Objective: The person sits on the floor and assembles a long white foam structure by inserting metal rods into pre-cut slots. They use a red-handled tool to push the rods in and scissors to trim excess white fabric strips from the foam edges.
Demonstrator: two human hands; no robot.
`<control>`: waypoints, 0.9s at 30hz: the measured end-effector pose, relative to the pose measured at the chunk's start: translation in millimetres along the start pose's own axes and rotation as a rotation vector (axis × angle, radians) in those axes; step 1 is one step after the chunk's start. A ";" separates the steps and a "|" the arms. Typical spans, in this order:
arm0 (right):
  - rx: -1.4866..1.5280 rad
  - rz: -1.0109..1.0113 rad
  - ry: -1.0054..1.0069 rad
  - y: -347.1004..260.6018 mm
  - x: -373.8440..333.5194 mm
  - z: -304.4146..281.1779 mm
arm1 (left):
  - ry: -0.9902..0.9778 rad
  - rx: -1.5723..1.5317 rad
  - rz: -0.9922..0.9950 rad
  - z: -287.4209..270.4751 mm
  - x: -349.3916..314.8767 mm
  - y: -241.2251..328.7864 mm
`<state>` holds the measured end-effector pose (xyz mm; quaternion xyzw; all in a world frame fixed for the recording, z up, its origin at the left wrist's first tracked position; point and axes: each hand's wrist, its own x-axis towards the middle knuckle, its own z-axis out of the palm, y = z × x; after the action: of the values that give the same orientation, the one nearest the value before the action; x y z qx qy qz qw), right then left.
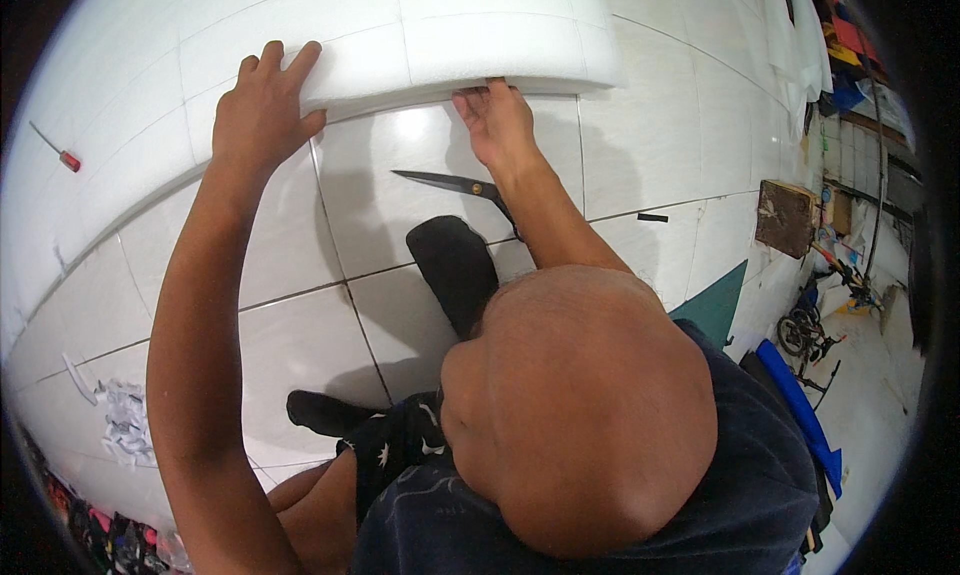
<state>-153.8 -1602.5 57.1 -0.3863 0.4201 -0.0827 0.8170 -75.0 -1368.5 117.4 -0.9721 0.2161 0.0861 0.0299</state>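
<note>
A thick white foam sheet [480,35] with faint drawn lines spreads across the far side of the tiled floor. My left hand [262,110] lies on its near edge, fingers spread over the top and thumb pointing toward the right. Further right, my right hand [497,120] is closed at the same edge, palm turned up; part of its fingers is hidden by the foam. Black scissors [440,181] lie on the floor beside my right wrist, their handles partly behind my forearm. A red-handled screwdriver [68,160] rests on the foam at the far left.
White scraps [128,425] are heaped at the lower left. A small black strip [653,217] lies on the tiles at right, near a brown block [785,218] and a green triangular piece [712,300]. A small bicycle [800,330] and clutter line the right side.
</note>
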 end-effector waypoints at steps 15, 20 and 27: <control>-0.223 -0.088 0.019 17.4 23.1 -12.2 | -0.046 0.046 -0.035 -6.4 -2.2 6.0; -0.450 -0.019 -0.076 1.8 18.3 -36.6 | -0.120 0.120 -0.059 -9.6 6.0 14.9; -1.574 -1.134 -0.541 -33.3 -74.9 -12.9 | 0.062 0.050 -0.027 18.9 4.1 12.6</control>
<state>-204.6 -1598.3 122.5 -0.9648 -0.0903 -0.0679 0.2376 -79.6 -1379.8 97.9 -0.9760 0.2060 0.0501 0.0488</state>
